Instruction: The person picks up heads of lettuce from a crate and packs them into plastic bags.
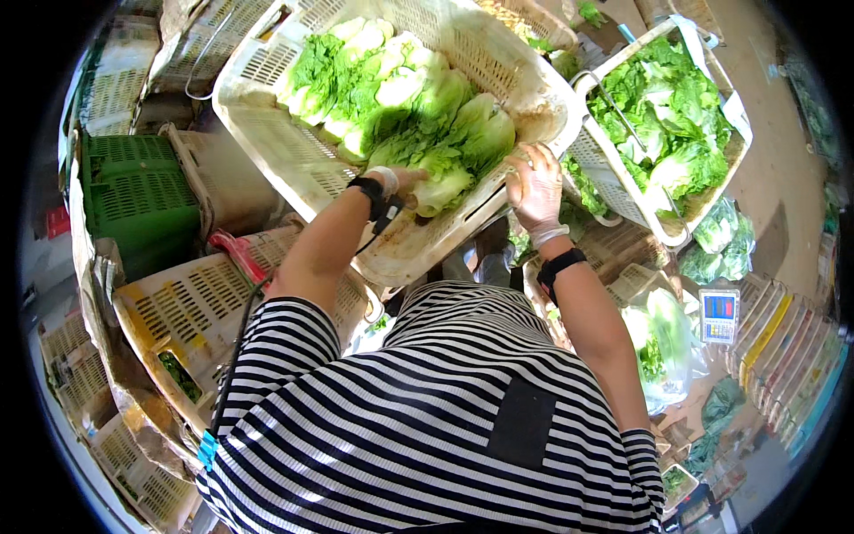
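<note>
A large white plastic crate [267, 147] is tilted in front of me, with several green lettuce heads [391, 98] packed in rows inside. My left hand [406, 182], in a thin clear glove, reaches over the near side and grips the nearest lettuce head [442, 185] by its left end. Part of those fingers is hidden against the leaves. My right hand [537, 191], also in a clear glove, is at the crate's right corner, its fingers bent over the rim. Dark bands circle both wrists.
At the right stands another white crate [623, 182] full of loose leafy lettuce [667, 107], with a metal hook across it. A green crate [142, 191] and a pale crate [191, 298] are on the left. Bagged greens [663, 347] and a scale's keypad [719, 316] lie lower right.
</note>
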A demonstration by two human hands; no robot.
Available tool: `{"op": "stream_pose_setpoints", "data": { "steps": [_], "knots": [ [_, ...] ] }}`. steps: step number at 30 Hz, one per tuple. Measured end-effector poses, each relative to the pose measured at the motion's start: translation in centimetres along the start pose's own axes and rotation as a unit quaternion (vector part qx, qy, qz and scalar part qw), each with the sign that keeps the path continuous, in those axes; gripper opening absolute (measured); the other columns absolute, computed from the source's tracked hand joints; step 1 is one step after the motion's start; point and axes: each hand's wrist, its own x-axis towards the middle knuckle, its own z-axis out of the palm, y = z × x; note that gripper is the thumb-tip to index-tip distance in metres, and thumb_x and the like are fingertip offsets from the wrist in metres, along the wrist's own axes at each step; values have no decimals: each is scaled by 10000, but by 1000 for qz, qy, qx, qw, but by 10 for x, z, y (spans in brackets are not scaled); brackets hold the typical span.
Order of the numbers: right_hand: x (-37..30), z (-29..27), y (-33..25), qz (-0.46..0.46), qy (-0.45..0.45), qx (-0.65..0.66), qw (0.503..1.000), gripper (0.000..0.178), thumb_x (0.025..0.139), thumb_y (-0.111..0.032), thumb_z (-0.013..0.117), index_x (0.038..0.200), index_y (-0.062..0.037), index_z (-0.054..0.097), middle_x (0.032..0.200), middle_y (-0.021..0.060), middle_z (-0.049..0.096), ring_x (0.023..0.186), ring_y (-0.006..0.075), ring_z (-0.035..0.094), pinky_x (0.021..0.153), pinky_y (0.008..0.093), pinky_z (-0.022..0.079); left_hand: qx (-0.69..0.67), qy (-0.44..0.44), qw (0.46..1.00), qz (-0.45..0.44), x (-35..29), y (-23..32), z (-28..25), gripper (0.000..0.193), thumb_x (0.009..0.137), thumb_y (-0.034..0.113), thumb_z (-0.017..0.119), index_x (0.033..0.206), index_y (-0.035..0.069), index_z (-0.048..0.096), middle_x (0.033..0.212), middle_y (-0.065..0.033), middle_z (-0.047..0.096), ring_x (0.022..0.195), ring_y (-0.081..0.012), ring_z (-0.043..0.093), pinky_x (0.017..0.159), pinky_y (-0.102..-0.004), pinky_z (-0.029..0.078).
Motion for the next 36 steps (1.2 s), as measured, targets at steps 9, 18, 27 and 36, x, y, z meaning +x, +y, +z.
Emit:
{"op": "stream_pose_setpoints", "data": {
  "steps": [9, 18, 27, 36],
  "knots": [
    [-13, -64, -39, 142, -56, 331, 931, 812, 852, -493, 570, 1436, -87, 178, 1449, 195, 230, 1348, 327, 214, 1101, 403, 180, -284, -267, 870, 304, -163, -7, 11, 498, 847, 443, 494, 1147, 46, 521, 892, -122, 653, 695, -263, 626, 593, -368, 496],
    [1, -136, -69, 163, -82, 819, 544, 883, 775, -664, 514, 1411, -100, 273, 1427, 89, 341, 1295, 247, 339, 1081, 405, 264, -37, -169, 769, 616, -292, 52, 130, 699, 781, 306, 696, 1333, 16, 380, 1281, -94, 488, 1162, -199, 463, 952, -330, 394],
    [-9, -206, -88, 65, 110, 238, 963, 940, 590, -91, 809, 1391, -107, 317, 1379, 134, 343, 1266, 268, 350, 1060, 373, 288, -360, -322, 714, 507, -252, 103, 181, 840, 711, 579, 662, 1371, 161, 353, 1361, -92, 427, 1275, -286, 375, 1001, -488, 373],
    [-35, -219, -81, 146, 296, 129, 935, 313, 729, -122, 733, 1005, -70, 595, 857, 19, 530, 650, 105, 474, 595, 256, 430, -401, -512, 559, 514, -211, 144, 234, 787, 742, 573, 637, 1338, 121, 393, 1383, -72, 402, 1279, -280, 364, 1057, -502, 295]
  ]
}}
